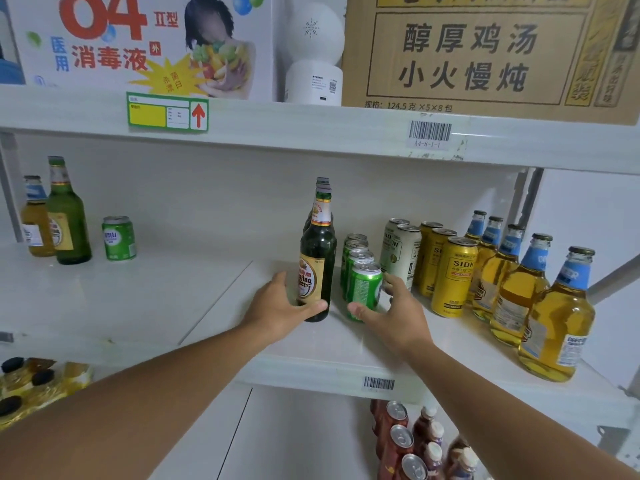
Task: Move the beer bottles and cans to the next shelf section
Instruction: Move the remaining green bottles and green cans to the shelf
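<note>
A dark green beer bottle [320, 244] stands at the front of a row of like bottles in the right shelf section. My left hand [277, 306] wraps its base, thumb across the front. Beside it runs a row of green cans; my right hand [398, 313] holds the front green can [363, 282], thumb at its bottom and fingers on its right side. In the left section stand a green bottle [67, 223], a pale yellow bottle [34, 220] and one green can [118, 239].
To the right stand white cans [401, 251], yellow cans [453, 271] and several yellow bottles with blue labels [554, 317]. The white shelf [311, 372] has a seam between sections. Boxes sit on the shelf above; cans and bottles [401, 441] fill the shelf below.
</note>
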The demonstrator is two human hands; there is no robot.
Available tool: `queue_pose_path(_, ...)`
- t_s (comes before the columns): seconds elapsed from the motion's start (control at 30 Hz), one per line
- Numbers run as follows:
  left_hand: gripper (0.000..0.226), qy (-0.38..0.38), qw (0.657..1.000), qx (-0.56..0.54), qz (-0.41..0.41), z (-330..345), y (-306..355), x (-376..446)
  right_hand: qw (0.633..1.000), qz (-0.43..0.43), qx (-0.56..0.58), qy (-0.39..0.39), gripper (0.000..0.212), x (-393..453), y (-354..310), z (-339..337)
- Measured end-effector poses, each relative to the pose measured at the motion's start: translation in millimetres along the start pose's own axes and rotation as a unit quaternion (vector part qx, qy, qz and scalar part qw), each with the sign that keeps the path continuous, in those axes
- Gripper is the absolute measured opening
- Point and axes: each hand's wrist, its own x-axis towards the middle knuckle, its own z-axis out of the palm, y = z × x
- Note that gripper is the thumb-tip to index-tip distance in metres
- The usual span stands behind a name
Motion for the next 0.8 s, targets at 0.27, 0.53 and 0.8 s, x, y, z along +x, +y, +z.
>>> queue_pose_path(0.27, 0.098, 0.006, 0.989, 0.137, 0.05, -57, -14, -32, 0.985, -0.057, -0.154, -0.058, 0.093, -23, -9, -30)
queue_pose_path(0.53, 0.081, 0.022, 0.971, 0.237, 0.018, -96, -11, -77, 0.966, -0.16, -0.142, -0.147, 0.087, -46, -35, -19)
queue_pose_path(0.8, 0.069, 0.04, 0.923, 0.379, -0.06, -158, -37, -140, 0.961, -0.197, -0.048, -0.186, 0.063, -70, -73, 30)
